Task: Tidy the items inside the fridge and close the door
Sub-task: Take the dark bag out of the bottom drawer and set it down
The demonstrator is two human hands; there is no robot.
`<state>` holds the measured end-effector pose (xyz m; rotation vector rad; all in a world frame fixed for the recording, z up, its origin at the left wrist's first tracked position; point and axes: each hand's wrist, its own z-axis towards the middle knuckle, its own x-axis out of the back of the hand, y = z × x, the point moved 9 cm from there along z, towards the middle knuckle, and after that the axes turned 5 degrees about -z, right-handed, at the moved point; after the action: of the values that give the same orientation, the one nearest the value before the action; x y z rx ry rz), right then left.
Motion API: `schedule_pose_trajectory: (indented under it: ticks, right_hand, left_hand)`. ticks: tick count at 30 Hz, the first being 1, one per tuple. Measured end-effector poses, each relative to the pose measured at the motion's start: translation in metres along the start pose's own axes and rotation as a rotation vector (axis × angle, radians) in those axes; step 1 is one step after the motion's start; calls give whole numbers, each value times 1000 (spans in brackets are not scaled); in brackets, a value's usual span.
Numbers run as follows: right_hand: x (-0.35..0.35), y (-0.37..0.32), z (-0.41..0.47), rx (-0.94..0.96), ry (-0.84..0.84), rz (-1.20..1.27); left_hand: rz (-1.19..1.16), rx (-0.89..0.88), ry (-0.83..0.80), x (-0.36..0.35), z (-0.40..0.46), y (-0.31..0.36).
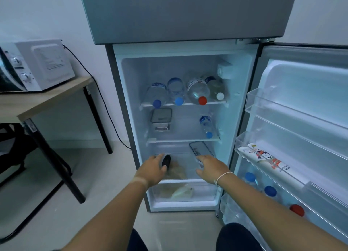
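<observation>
The fridge (128, 92) stands open, its door (305, 85) swung out to the right. Several water bottles (197, 90) lie on the top shelf. The middle shelf carries a square lidded container (161, 115) and one lying bottle (206, 125). On the lowest shelf my left hand (152, 169) grips a jar with a dark lid (166, 160). My right hand (211, 167) holds the near end of a long flat lidded container (199, 149). A pale bag (177, 170) lies between them.
The crisper drawer (207, 193) below holds bagged food. Door racks carry a printed carton (271, 162) and capped bottles (270, 191). A wooden table (49, 98) with a white microwave (37, 64) stands at left, its black power cord (105, 104) running down the wall to the floor.
</observation>
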<state>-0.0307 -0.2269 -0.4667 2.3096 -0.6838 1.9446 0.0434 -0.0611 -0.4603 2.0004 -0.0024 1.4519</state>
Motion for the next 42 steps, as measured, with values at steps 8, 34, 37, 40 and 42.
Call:
schedule_pose_trajectory:
  ticks: [8, 34, 37, 40, 42]
  right_hand:
    - [-18, 4, 25, 11, -45, 74]
    - [-257, 11, 269, -348, -262, 1077]
    - [-272, 11, 289, -379, -243, 1153]
    - [-285, 13, 306, -440, -226, 1225]
    - [-291, 10, 315, -472, -232, 1291]
  left_hand:
    - [-167, 61, -54, -22, 33, -7]
    - [-755, 540, -31, -176, 275, -187]
    - [-774, 551, -46, -188, 291, -197]
    - [-826, 583, -28, -199, 307, -208]
    - [-852, 605, -10, -206, 316, -215]
